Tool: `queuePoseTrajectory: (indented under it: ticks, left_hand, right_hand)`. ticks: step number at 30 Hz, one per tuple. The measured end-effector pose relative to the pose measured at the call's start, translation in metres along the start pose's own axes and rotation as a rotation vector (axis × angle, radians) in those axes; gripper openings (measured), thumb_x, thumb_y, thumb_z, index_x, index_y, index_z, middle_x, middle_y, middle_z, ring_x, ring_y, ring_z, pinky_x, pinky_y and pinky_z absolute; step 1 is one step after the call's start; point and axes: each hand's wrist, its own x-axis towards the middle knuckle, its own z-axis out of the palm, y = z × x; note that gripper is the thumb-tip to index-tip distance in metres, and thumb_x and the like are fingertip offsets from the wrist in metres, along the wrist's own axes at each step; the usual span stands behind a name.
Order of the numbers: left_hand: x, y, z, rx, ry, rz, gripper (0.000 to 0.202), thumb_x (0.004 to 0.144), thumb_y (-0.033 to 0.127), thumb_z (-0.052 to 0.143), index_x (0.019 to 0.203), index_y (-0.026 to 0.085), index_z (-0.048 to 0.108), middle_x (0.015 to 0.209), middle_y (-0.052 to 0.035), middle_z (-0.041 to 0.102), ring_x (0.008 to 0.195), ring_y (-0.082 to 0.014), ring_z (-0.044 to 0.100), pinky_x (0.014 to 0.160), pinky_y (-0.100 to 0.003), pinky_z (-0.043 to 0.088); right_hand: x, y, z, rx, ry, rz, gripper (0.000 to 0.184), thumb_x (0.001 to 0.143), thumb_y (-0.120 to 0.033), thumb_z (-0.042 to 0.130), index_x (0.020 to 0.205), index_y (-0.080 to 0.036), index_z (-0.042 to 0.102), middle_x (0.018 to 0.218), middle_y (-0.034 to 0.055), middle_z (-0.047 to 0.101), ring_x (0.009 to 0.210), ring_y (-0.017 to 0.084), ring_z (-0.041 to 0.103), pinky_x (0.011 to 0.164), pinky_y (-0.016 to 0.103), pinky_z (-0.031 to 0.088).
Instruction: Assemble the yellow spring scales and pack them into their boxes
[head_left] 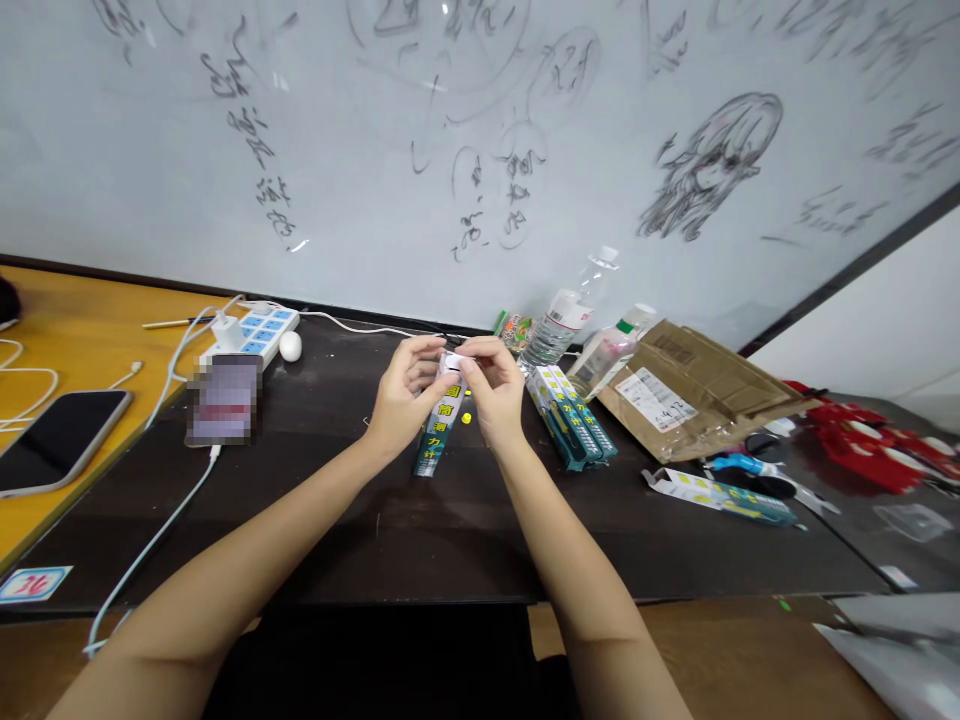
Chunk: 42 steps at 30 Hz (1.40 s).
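Observation:
A narrow green-and-white cardboard box (437,435) with yellow lettering is held over the dark table, its white end flap uppermost. My left hand (409,390) grips the box's upper end from the left, fingers curled behind it. From the right, my right hand (493,385) pinches the same end, its thumb at the flap. Small yellow pieces (466,418) show just beside the box, between it and my right hand. To the right of my hands, similar narrow boxes (574,420) lie side by side, and another box (720,497) with a raised end flap lies farther right.
Behind the boxes stand a water bottle (566,315) and a second clear bottle (615,350), beside a brown cardboard parcel (694,385). Scissors (814,498) and red items (874,440) are at the right. On the left are phones, cables and a power strip (262,330). A whiteboard (337,200) closes off the back.

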Motion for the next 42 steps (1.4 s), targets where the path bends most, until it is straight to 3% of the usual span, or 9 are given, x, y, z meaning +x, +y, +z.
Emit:
queuePoseTrajectory:
  ticks: [15, 23, 27, 33, 36, 38, 42]
  left_hand:
    - [-0.002, 0.003, -0.003, -0.005, -0.062, 0.018, 0.030, 0.080, 0.026, 0.065, 0.110, 0.024, 0.058, 0.110, -0.0038, 0.061, 0.091, -0.0137, 0.063, 0.077, -0.027, 0.057]
    - [-0.009, 0.008, -0.003, 0.194, -0.023, 0.167, 0.024, 0.085, 0.030, 0.058, 0.109, 0.026, 0.059, 0.124, -0.0059, 0.048, 0.101, -0.0160, 0.059, 0.071, -0.027, 0.059]
    - [-0.010, 0.008, -0.005, 0.247, -0.028, 0.209, 0.020, 0.087, 0.029, 0.056, 0.106, 0.024, 0.059, 0.123, -0.0056, 0.048, 0.108, -0.0178, 0.055, 0.072, -0.028, 0.060]
    - [-0.010, 0.000, -0.005, 0.230, -0.053, 0.233, 0.021, 0.088, 0.027, 0.054, 0.108, 0.024, 0.059, 0.121, -0.0062, 0.049, 0.111, -0.0181, 0.054, 0.079, -0.031, 0.058]
    - [-0.011, -0.010, -0.008, 0.212, -0.057, 0.185, 0.029, 0.088, 0.028, 0.053, 0.116, 0.025, 0.057, 0.128, -0.0079, 0.047, 0.109, -0.0180, 0.056, 0.080, -0.030, 0.058]
    - [-0.013, -0.019, -0.011, 0.195, -0.081, 0.130, 0.038, 0.088, 0.028, 0.053, 0.126, 0.027, 0.052, 0.134, -0.0093, 0.044, 0.105, -0.0174, 0.059, 0.080, -0.029, 0.057]
    - [-0.020, -0.038, -0.022, 0.146, -0.129, 0.029, 0.053, 0.087, 0.029, 0.054, 0.138, 0.029, 0.041, 0.139, -0.0104, 0.044, 0.105, -0.0191, 0.061, 0.082, -0.030, 0.057]
  right_hand:
    - [-0.002, -0.001, -0.010, -0.049, -0.099, -0.018, 0.009, 0.083, -0.031, 0.059, 0.086, -0.026, 0.066, 0.091, 0.0026, 0.055, 0.091, 0.017, 0.055, 0.077, 0.036, 0.049]
    - [-0.004, -0.006, -0.014, -0.086, -0.149, -0.039, 0.012, 0.086, -0.032, 0.056, 0.085, -0.025, 0.065, 0.094, 0.0034, 0.056, 0.094, 0.019, 0.055, 0.083, 0.040, 0.048]
    - [-0.008, -0.005, -0.015, -0.092, -0.165, -0.047, 0.015, 0.088, -0.030, 0.053, 0.088, -0.026, 0.066, 0.097, 0.0037, 0.057, 0.100, 0.020, 0.054, 0.089, 0.043, 0.045]
    - [-0.012, 0.003, -0.014, -0.094, -0.130, -0.013, 0.016, 0.086, -0.033, 0.054, 0.096, -0.027, 0.064, 0.106, 0.0053, 0.055, 0.105, 0.021, 0.052, 0.085, 0.040, 0.048]
    - [-0.025, 0.015, -0.010, -0.077, -0.155, 0.067, 0.037, 0.084, -0.035, 0.058, 0.121, -0.030, 0.053, 0.122, 0.0075, 0.050, 0.107, 0.021, 0.052, 0.080, 0.036, 0.050]
    - [-0.041, 0.028, -0.008, -0.048, -0.189, 0.152, 0.060, 0.084, -0.037, 0.059, 0.138, -0.032, 0.033, 0.131, 0.0095, 0.045, 0.100, 0.019, 0.055, 0.079, 0.036, 0.051]
    - [-0.081, 0.056, -0.009, -0.043, -0.329, 0.314, 0.080, 0.081, -0.038, 0.062, 0.146, -0.030, 0.015, 0.131, 0.0118, 0.045, 0.100, 0.020, 0.055, 0.082, 0.036, 0.049]
